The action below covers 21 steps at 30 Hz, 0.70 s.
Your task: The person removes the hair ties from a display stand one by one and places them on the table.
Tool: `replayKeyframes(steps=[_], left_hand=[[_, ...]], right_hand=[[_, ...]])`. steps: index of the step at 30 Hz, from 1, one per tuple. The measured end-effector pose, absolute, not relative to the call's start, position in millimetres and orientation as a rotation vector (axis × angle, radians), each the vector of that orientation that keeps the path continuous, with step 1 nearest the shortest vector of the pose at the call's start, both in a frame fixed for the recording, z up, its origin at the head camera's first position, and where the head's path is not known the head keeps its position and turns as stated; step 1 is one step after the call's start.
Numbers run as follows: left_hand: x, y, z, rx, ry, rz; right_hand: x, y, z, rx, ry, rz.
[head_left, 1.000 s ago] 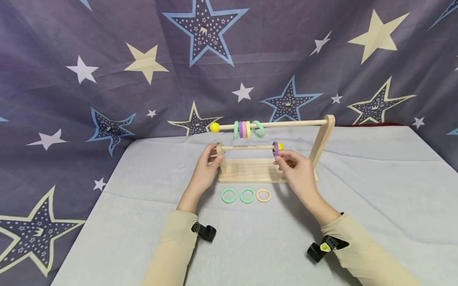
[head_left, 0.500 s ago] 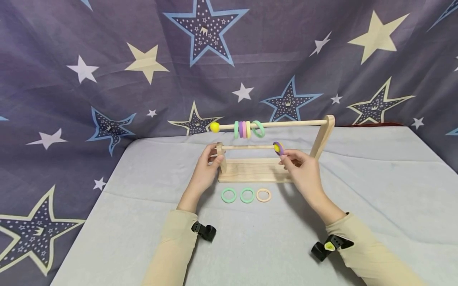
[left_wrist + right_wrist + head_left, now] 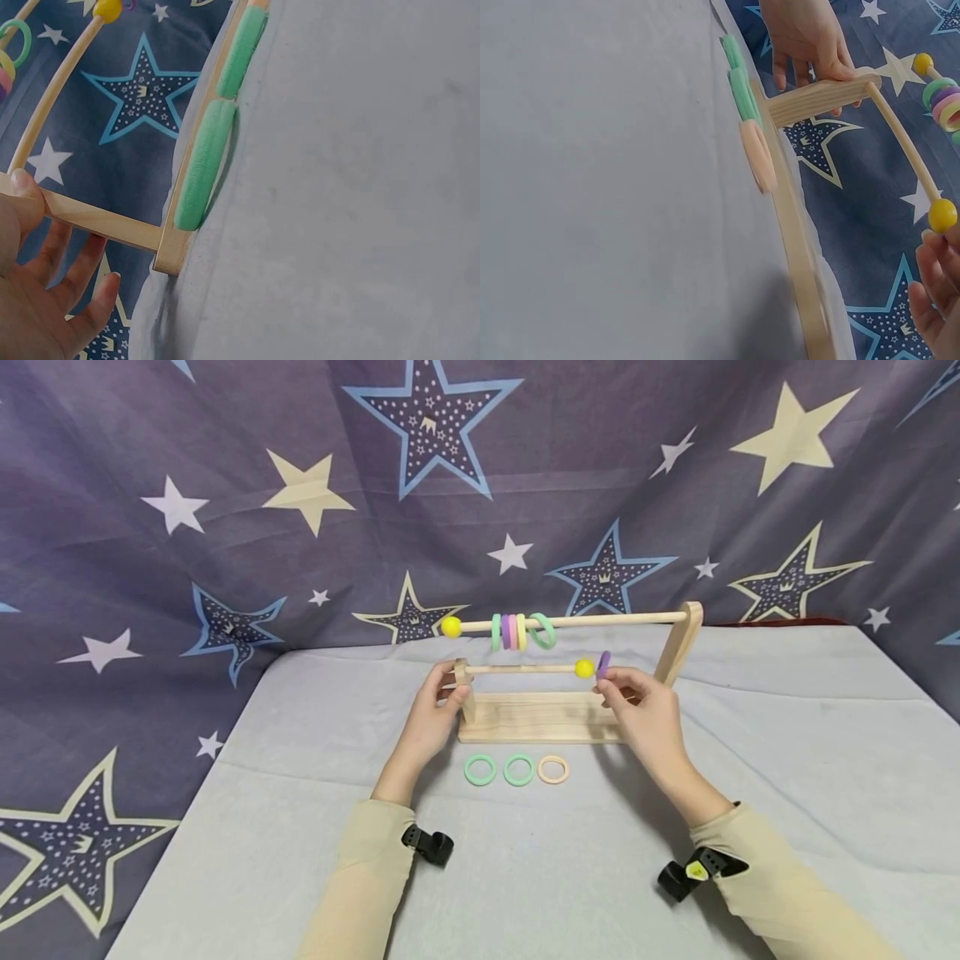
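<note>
**Purple ring now clear of rod end, in R hand's pinch**

R hand (image 3: 647, 710): thumb + forefinger closed on purple ring (image 3: 603, 665), other fingers bent loosely. Ring sits upright at those fingertips, just R of yellow bead (image 3: 584, 668), w/ a small gap; vs. 1 s ago (ring round lower rod (image 3: 517, 669), by bead) & 0.5 s ago (ring round bead).

L hand (image 3: 432, 714): same grip as before, thumb + fingers partly curled, either side of short post (image 3: 465, 695).

Betw. hands, nearer wearer than fingertips: 2 green rings (image 3: 480, 783) & peach ring (image 3: 553, 782) lie flat on gray cloth (image 3: 525, 868), unmoved. Beyond fingers: upper rod (image 3: 615, 619) w/ 5 colored rings (image 3: 512, 632), also unchanged.
</note>
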<state>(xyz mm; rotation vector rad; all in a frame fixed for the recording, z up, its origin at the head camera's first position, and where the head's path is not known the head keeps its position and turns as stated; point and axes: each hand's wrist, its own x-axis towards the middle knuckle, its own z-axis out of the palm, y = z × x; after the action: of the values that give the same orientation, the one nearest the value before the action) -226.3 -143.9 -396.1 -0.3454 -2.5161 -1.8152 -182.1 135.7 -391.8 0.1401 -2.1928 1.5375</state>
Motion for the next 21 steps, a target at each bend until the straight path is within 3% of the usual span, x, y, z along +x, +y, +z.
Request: replayKeyframes(steps=[21], left_hand=[[-225,-145,-399,-0.366,-2.499,-1.777]], right_hand=[[-165,153,-389,0.166,-2.309,1.499]])
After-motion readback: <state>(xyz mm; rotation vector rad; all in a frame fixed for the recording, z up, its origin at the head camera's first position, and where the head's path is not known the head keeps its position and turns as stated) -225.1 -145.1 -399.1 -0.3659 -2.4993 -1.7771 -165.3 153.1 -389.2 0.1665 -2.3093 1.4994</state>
